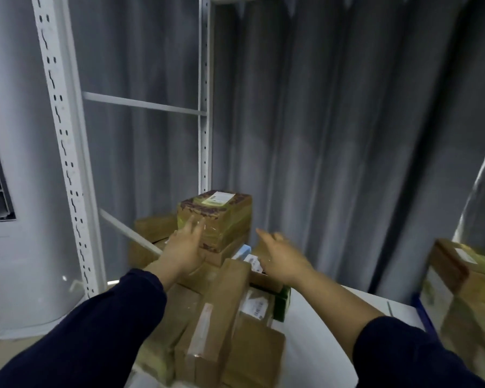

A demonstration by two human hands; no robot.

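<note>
Tip from the sidelines: left hand (184, 250) is open, fingers (193, 224) right at the taped box (219, 217); right hand (282, 260) is open too, with the box left of its fingertips. I'd press both palms on opposite sides before lifting it off the parcel pile (216, 317).

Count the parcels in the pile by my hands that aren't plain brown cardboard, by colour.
Olive tape-wrapped box: 1
Light blue parcel: 1
Dark green box: 1
Total: 3
</note>
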